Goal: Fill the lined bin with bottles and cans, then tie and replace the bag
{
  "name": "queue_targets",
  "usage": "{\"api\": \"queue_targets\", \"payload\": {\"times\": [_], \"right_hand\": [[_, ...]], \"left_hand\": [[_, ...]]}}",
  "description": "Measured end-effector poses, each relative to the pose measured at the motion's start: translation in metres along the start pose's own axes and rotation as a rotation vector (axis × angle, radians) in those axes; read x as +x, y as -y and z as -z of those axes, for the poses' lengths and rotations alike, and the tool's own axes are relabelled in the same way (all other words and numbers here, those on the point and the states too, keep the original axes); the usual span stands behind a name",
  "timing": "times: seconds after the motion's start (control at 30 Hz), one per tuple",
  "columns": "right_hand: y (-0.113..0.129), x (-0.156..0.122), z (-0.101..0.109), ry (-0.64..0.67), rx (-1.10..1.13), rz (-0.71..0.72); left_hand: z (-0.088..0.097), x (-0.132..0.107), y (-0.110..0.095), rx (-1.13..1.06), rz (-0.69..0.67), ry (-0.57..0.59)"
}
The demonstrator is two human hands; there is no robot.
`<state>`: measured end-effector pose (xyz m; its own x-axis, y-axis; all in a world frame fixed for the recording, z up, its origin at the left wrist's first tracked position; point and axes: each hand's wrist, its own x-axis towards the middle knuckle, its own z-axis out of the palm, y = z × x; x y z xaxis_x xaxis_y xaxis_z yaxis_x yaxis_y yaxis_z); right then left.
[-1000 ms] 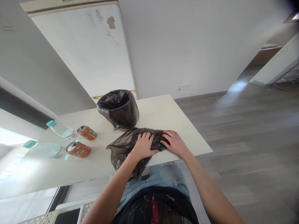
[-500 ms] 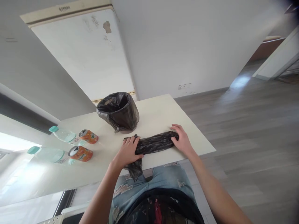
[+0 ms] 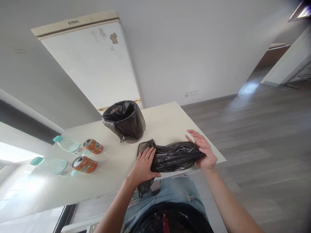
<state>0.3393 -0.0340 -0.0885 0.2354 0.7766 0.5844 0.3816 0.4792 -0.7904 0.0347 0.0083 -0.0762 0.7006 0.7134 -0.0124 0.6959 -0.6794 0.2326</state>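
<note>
A crumpled black plastic bag (image 3: 173, 156) lies along the near edge of the white table (image 3: 167, 123), one end hanging over the edge toward my lap. My left hand (image 3: 144, 165) rests flat on the bag's left end with fingers spread. At the bag's right end my right hand (image 3: 203, 149) cups it, fingers stretched out and slightly raised. A small bin lined with a black bag (image 3: 124, 120) stands just behind the bag.
Two orange cans (image 3: 93, 146) (image 3: 84, 164) and two clear bottles with teal caps (image 3: 66, 144) (image 3: 48, 165) lie on the table's left part. A white fridge (image 3: 92, 64) stands against the wall behind. Grey wood floor (image 3: 255, 129) spreads to the right.
The bag went from spread flat to a tight roll, then loosened and shifted right. My hands moved apart, and the right hand lifted to the bag's right end near the table corner.
</note>
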Motion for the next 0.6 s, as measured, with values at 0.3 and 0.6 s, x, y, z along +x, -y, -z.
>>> {"api": "queue_targets", "payload": {"times": [0.3, 0.6], "right_hand": [[0.058, -0.007, -0.011, 0.291, -0.297, 0.218], [-0.018, -0.010, -0.040, 0.810, -0.580, 0.199]], "left_hand": [[0.010, -0.003, -0.001, 0.093, 0.071, -0.001], [0.028, -0.024, 0.029, 0.113, 0.159, 0.095]]}}
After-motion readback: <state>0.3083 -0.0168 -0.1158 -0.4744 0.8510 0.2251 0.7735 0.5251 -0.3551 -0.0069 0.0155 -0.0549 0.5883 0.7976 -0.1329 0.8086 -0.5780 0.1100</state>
